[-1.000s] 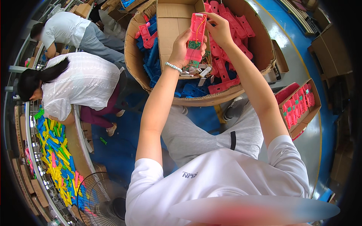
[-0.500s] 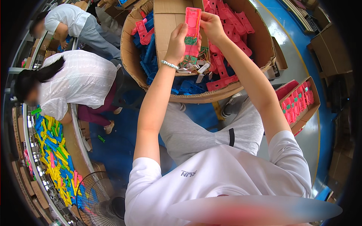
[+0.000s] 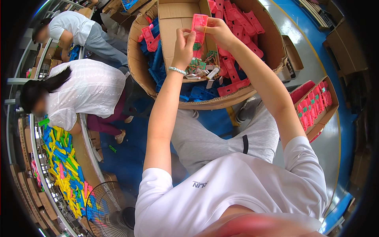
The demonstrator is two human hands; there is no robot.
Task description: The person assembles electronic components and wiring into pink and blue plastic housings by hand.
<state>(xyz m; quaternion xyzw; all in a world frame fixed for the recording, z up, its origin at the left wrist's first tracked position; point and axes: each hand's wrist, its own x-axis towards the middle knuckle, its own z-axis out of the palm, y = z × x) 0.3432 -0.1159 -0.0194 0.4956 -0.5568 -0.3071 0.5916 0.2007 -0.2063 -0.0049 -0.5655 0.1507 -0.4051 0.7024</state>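
Note:
Out in front of me, a pink plastic housing (image 3: 200, 20) is held up between both hands over an open cardboard tray (image 3: 167, 23). My left hand (image 3: 184, 49), with a beaded bracelet at the wrist, grips its left side with thumb and fingers. Around the right edge, near the top, the fingers of my right hand (image 3: 220, 32) are closed, one of them lying across its face. A small green circuit board (image 3: 196, 46) shows at the housing's lower part, half hidden by my left hand. Below, in the tray, lie more circuit boards (image 3: 196, 64) with wires and white parts.
The tray rests on a large round-sided carton (image 3: 141, 67) of blue parts (image 3: 201, 93) and pink housings (image 3: 233, 75). At right, a smaller box (image 3: 321, 114) holds several pink housings with boards. Two people work at a left-hand bench with colourful parts (image 3: 65, 166); a fan (image 3: 104, 201) stands nearby.
The housing has come slightly lower and tilted, looking shorter now. My right fingers have moved from its upper edge onto its face, and my left hand has shifted a little down with it.

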